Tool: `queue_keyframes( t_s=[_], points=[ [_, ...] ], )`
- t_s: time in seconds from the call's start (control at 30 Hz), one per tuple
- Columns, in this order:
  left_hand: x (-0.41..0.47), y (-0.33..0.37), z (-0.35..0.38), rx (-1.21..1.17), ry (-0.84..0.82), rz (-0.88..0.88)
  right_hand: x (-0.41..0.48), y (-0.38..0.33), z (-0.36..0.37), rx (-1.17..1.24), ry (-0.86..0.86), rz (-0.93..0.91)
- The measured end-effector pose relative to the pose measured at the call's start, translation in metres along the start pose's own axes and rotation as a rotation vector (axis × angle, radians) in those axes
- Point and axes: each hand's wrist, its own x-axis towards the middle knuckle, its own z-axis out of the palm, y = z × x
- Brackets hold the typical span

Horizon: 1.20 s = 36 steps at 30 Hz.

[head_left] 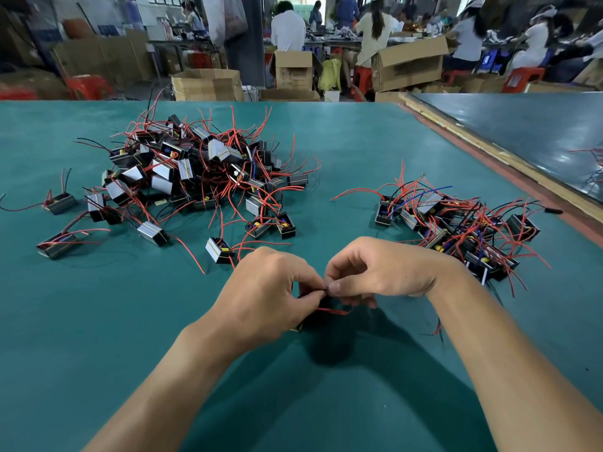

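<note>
The fingers (311, 283) of the left hand (270, 295) and the thumb and forefinger of the right hand (375, 272) pinch together on the same short black lead (325, 289), tips almost touching, probably so that its end can be twisted or joined without slipping. Just under that pinch a red wire (332, 311) juts out to the right, and the small black module (313, 319) it belongs to hangs mostly hidden beneath the palms, lifted just off the table (98, 321) near the middle of its near edge, close to the body for fine work. Toward the far left lies a large heap (202, 171) of like modules with tangled red leads, and by the right edge a smaller heap (456, 230), seemingly one pile waiting and one finished.
</note>
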Motion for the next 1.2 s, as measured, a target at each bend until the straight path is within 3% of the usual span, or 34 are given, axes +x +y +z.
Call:
queue_keyframes(
  t_s=[0.4, 0.57, 0.7, 0.83, 0.9, 0.97, 1.03, 1.1, 1.2],
  points=[
    [-0.001, 0.003, 0.012, 0.065, -0.032, 0.057, 0.002, -0.001, -0.002, -0.048, -0.08, 0.124],
    [-0.001, -0.001, 0.011, 0.039, 0.018, -0.02, 0.005, -0.004, 0.001, -0.027, 0.003, 0.103],
    [0.003, -0.007, 0.005, 0.02, 0.232, -0.158, 0.008, -0.008, -0.002, 0.162, 0.302, 0.06],
    [0.008, -0.024, -0.006, -0.013, 0.5, -0.44, 0.014, -0.001, -0.018, 0.293, 0.864, 0.003],
    [0.008, -0.038, -0.011, 0.054, 0.494, -0.558, 0.014, 0.008, -0.026, 0.107, 1.198, 0.035],
    [0.006, -0.054, -0.012, 0.174, 0.366, -0.667, 0.012, 0.015, -0.029, -0.139, 1.449, 0.1],
    [0.003, -0.064, -0.01, 0.24, 0.221, -0.728, 0.01, 0.017, -0.028, -0.225, 1.543, 0.139],
    [0.001, -0.069, -0.004, 0.271, 0.133, -0.737, 0.012, 0.015, -0.023, -0.294, 1.498, 0.136],
    [0.001, -0.071, -0.003, 0.296, 0.107, -0.718, 0.018, 0.002, -0.005, -0.419, 1.394, -0.056]
  ],
)
